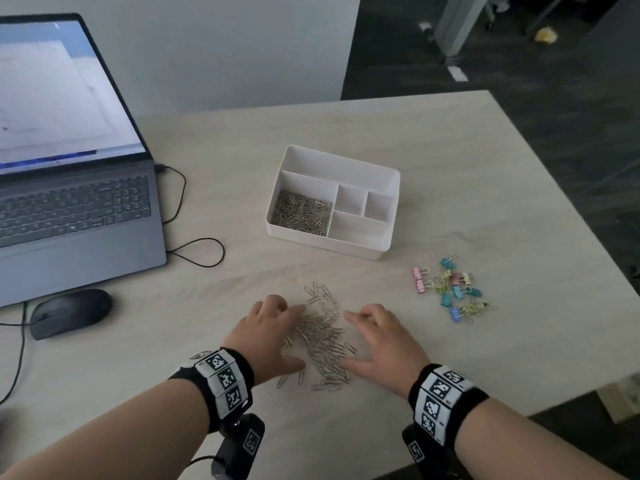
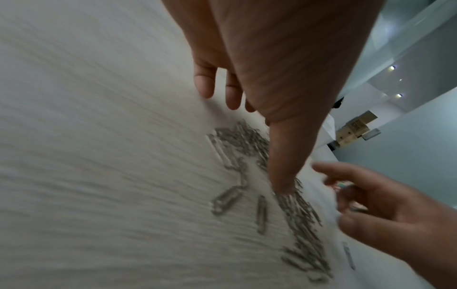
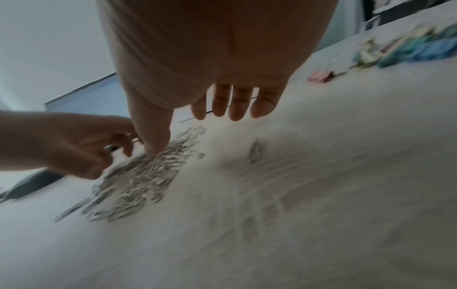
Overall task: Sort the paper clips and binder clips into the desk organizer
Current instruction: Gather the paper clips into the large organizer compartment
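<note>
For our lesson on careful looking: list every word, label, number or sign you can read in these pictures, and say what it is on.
No text reads clearly.
Laptop screen: a pale document, too washed out to read.
Laptop keys: lettering too small.
Left wristband and right wristband: black-and-white square code patterns, no letters.
Cardboard box in the left wrist view: dark print, too blurred.
Organizer, paper clips, binder clips: unmarked.

Head view: high, angled forward and down over the desk (image 1: 450, 161). Wrist views: low, close under each palm, skimming the desktop. Shared by all three: paper clip pile (image 1: 323, 337) at lower centre.
</note>
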Available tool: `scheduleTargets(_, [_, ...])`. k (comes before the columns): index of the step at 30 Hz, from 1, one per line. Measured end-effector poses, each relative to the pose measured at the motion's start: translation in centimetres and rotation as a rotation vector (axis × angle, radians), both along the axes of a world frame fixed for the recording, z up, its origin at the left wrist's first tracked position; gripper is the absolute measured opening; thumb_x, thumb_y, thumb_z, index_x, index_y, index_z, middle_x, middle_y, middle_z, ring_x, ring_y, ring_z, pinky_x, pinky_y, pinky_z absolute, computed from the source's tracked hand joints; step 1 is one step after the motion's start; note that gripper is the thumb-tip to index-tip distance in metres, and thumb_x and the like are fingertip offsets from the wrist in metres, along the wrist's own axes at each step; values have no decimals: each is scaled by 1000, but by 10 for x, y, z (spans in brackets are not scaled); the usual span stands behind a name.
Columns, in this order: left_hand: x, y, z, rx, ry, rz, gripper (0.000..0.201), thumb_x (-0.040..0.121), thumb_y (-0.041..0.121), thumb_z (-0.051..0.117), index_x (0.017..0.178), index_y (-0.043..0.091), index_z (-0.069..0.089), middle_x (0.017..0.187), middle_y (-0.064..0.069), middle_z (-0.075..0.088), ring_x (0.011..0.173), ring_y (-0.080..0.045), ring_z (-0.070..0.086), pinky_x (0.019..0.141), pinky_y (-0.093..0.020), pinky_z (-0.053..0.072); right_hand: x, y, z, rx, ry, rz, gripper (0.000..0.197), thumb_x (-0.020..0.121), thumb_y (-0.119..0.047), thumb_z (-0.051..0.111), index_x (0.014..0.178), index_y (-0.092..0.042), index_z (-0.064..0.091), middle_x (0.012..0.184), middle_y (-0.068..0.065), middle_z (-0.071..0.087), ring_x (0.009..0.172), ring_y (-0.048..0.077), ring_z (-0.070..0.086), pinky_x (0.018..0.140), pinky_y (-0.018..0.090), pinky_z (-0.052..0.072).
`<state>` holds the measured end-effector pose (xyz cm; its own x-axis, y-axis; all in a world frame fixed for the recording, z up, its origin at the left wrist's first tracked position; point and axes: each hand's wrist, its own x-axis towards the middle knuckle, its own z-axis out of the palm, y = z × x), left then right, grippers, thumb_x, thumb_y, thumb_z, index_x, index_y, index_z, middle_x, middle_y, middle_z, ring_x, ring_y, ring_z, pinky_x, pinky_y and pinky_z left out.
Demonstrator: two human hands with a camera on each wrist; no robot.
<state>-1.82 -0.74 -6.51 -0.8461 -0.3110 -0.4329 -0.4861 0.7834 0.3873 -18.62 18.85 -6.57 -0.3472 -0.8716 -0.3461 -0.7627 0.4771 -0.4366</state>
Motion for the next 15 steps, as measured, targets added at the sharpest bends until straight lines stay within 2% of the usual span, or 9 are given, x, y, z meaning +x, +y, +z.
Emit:
scheduleTargets(3, [13,-9,1,13,-33,62,97,54,71,75,136,38,34,128,9,35,116,-15,44,96,-34,50,-16,17,6,85,-49,-62,80,69,-68,70,136,-35,43,121,-13,42,104,7,49,88,25,45])
scheduleTargets(5, [16,-13,3,14,-88,44,84,53,69,77,120,36,41,117,12,45,107,-13,50,85,-31,50,-19,25,9,192,-41,-16,72,71,-62,71,131,-33,44,115,-13,49,97,9,54,82,27,46])
scheduleTargets(8, [13,-14,2,1,-157,-33,60,59,66,76,101,32,48,102,12,55,93,-14,55,72,-30,46,-14,31,9,236,-46,-10,45,79,-47,70,115,-27,50,90,-14,49,82,12,53,70,26,41])
scheduleTargets(11, [9,-11,-1,16,-163,-34,37,70,54,71,96,31,58,93,12,56,85,-13,56,70,-28,47,-6,25,7,198,-94,-44,22,84,-33,67,100,-23,55,82,-11,54,79,13,54,72,29,46])
scheduleTargets(15, [5,-2,-5,41,-89,6,15,81,41,62,89,29,60,86,12,53,80,-13,53,67,-26,42,10,4,0,98,-89,-24,9,91,-21,56,99,-20,60,88,-7,54,83,15,55,75,29,45])
